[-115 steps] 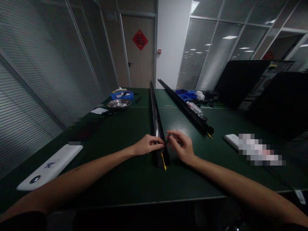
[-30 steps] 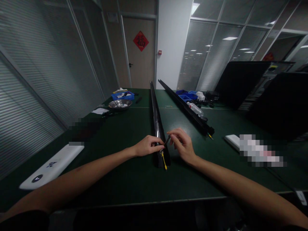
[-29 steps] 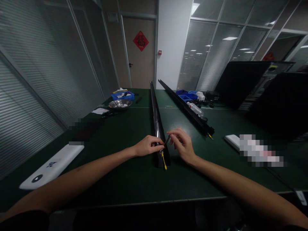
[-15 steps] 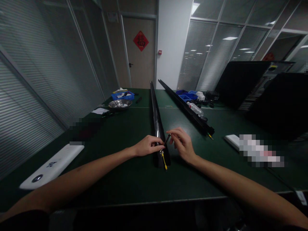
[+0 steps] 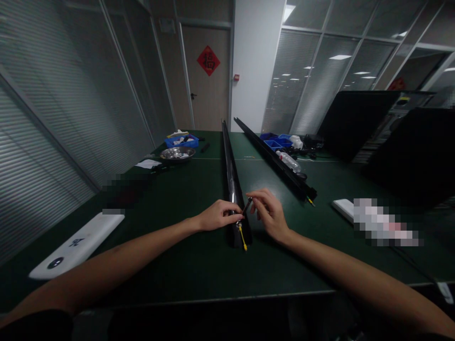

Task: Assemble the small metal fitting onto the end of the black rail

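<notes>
A long black channel-shaped bar (image 5: 232, 177) runs away from me down the middle of the green table (image 5: 177, 279). My left hand (image 5: 221, 215) lies over its near end, with thumb and fingertips closed on a small dark tool (image 5: 246, 207). The upper end of this slim tool is pinched between the thumb and fingers of my right hand (image 5: 269, 212), just right of the bar. A yellow-tipped piece (image 5: 243, 237) sticks out toward me from the bar's near end. What the tool's lower tip touches is hidden by my left fingers.
A second black bar (image 5: 275, 158) lies to the right, near blue trays (image 5: 273, 145) and a plastic bottle (image 5: 289, 161). At the back left are a metal bowl (image 5: 177, 154) and a blue basket (image 5: 192, 142). White devices lie at left (image 5: 80, 241) and right (image 5: 343, 208).
</notes>
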### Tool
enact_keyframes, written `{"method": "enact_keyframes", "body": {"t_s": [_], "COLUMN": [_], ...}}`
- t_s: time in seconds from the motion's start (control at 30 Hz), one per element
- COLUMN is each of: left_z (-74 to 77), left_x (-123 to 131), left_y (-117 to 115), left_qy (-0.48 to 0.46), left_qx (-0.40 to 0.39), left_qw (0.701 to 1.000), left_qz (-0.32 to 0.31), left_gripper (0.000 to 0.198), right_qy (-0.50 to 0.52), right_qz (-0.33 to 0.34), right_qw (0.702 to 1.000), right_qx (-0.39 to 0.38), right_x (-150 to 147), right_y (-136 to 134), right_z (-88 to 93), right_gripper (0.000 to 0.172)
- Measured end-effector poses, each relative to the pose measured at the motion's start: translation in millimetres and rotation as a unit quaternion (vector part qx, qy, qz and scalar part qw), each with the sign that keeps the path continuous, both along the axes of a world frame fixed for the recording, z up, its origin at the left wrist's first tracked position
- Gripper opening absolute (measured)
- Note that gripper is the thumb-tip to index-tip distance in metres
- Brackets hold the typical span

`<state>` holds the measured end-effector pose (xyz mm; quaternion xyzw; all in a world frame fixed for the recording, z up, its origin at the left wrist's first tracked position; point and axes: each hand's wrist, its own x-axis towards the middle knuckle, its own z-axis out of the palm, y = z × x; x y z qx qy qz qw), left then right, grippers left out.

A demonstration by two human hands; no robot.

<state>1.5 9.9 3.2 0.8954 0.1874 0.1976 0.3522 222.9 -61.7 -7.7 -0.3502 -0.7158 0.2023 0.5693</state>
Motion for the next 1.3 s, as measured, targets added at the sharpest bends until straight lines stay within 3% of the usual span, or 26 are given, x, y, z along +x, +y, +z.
{"method": "enact_keyframes", "body": {"t_s": [1.3], "left_z": [-1.9], "left_x": [-0.1], "left_y": [2.0], "left_qy": [-0.003], "left_qx": [0.008], "left_qw": [1.0], "left_qz": [-0.019], "left_gripper": [0.03], "right_qy": [0.004], "right_qz": [-0.003], "right_qw": [1.0], "right_qx": [-0.008], "right_x": [-0.6], "right_y": [-1.0], "right_z": [0.0], "right_gripper": [0.023]}}
